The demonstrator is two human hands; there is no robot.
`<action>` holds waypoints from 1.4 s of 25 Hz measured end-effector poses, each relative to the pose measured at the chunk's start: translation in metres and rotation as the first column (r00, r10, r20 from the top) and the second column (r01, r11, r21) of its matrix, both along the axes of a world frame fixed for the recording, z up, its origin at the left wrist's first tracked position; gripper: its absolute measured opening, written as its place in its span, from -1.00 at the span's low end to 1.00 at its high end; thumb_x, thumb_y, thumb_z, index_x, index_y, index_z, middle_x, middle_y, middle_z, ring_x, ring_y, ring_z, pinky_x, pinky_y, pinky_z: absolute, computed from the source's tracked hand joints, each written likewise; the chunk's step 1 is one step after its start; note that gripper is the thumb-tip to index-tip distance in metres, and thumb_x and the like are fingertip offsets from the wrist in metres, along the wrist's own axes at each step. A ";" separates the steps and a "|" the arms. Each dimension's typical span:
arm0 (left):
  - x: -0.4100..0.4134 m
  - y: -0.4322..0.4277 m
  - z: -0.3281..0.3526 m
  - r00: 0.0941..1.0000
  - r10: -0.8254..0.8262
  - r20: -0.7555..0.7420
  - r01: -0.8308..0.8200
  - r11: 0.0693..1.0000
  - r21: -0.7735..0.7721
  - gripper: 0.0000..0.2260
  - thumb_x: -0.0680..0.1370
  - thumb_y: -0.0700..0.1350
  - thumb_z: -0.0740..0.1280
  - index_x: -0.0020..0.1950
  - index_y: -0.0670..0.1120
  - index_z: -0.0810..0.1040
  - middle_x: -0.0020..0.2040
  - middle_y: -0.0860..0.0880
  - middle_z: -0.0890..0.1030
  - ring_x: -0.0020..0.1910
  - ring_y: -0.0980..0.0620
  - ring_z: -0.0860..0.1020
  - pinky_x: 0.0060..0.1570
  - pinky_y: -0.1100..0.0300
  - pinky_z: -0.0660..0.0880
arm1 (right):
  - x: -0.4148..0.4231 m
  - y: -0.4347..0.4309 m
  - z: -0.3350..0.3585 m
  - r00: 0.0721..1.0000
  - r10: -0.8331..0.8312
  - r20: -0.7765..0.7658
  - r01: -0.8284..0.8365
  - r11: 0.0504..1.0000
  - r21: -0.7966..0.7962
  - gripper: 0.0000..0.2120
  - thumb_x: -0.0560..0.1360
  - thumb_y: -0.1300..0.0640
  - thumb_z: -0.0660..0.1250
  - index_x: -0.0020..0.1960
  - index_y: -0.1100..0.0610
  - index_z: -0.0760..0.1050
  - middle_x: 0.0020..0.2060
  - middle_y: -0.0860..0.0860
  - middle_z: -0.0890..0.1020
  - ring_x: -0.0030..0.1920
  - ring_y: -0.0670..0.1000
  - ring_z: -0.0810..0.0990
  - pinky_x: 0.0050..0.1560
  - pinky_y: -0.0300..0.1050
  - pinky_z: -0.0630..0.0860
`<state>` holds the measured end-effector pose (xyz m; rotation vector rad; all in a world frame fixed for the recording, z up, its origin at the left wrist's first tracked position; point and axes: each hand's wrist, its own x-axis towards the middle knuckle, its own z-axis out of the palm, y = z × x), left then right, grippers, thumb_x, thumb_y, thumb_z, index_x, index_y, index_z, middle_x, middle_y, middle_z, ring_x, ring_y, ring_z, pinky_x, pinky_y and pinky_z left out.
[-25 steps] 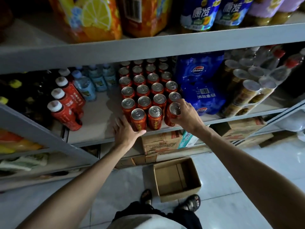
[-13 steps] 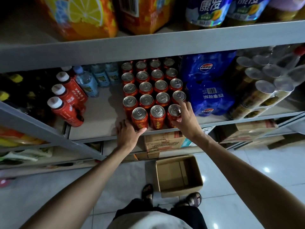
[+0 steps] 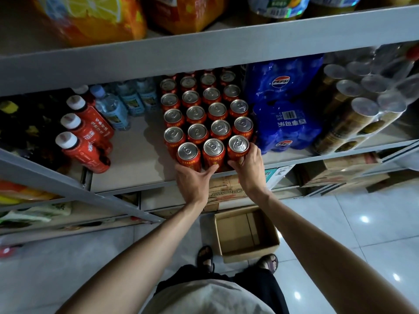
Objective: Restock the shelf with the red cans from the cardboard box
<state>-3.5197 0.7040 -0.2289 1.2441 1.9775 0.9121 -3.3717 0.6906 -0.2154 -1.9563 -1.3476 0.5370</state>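
Several rows of red cans (image 3: 196, 114) with silver tops stand in a block on the middle grey shelf (image 3: 136, 159). My left hand (image 3: 192, 181) wraps the lower part of the front-left red can (image 3: 188, 152), its thumb reaching across under the middle front can (image 3: 213, 148). My right hand (image 3: 248, 165) grips the front-right red can (image 3: 238, 145) from the front and right side. The open cardboard box (image 3: 249, 253) lies on the floor below, between my arms, with no cans visible inside.
Blue Pepsi shrink-packs (image 3: 283, 105) press against the cans' right side. Red bottles (image 3: 84, 143) and water bottles (image 3: 113, 109) stand at the left, with bare shelf between them and the cans. Wrapped gold cans (image 3: 358, 114) sit far right. My sandalled feet (image 3: 205, 257) flank the box.
My left hand has moved from the shelf edge up onto the front-left can. My right hand has slid lower round the front-right can. The camera has leaned closer.
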 end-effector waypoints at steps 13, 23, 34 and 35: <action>0.001 0.001 -0.005 1.000 0.012 -0.024 -0.012 1.000 -0.006 -0.09 0.17 0.29 0.56 0.27 -0.20 0.29 0.20 -0.19 0.58 0.15 -0.19 0.58 0.12 -0.12 0.55 | 0.006 0.003 -0.005 0.995 0.101 -0.010 -0.101 0.995 0.010 -0.38 0.47 0.19 0.45 0.40 0.32 0.21 0.30 0.24 0.41 0.30 0.16 0.42 0.26 0.05 0.43; -0.003 0.001 -0.002 0.997 -0.049 -0.051 0.047 0.998 -0.038 -0.10 0.21 0.26 0.57 0.31 -0.20 0.27 0.23 -0.18 0.56 0.18 -0.18 0.57 0.13 -0.11 0.55 | 0.014 0.007 -0.003 0.990 0.130 -0.052 -0.135 0.987 -0.087 -0.30 0.45 0.19 0.47 0.44 0.26 0.17 0.36 0.22 0.39 0.34 0.16 0.41 0.30 -0.03 0.37; -0.040 -0.011 0.022 0.856 -0.448 -0.257 0.308 0.843 -0.441 -0.44 0.43 0.05 0.46 0.33 -0.17 0.41 0.34 -0.19 0.47 0.33 -0.21 0.44 0.30 -0.10 0.43 | 0.057 -0.016 0.041 0.963 0.264 -0.045 -0.246 0.803 -0.543 -0.69 0.52 0.20 0.35 0.25 0.17 0.42 0.03 0.09 0.53 -0.21 -0.12 0.49 -0.29 -0.27 0.46; -0.041 -0.016 0.029 0.854 -0.458 -0.246 0.319 0.835 -0.448 -0.52 0.45 0.05 0.44 0.28 -0.15 0.45 0.30 -0.17 0.49 0.30 -0.20 0.47 0.25 -0.08 0.45 | 0.067 -0.019 0.049 0.949 0.311 -0.054 -0.285 0.771 -0.570 -0.76 0.54 0.20 0.33 0.19 0.17 0.45 0.01 0.09 0.54 -0.20 -0.11 0.50 -0.21 -0.21 0.51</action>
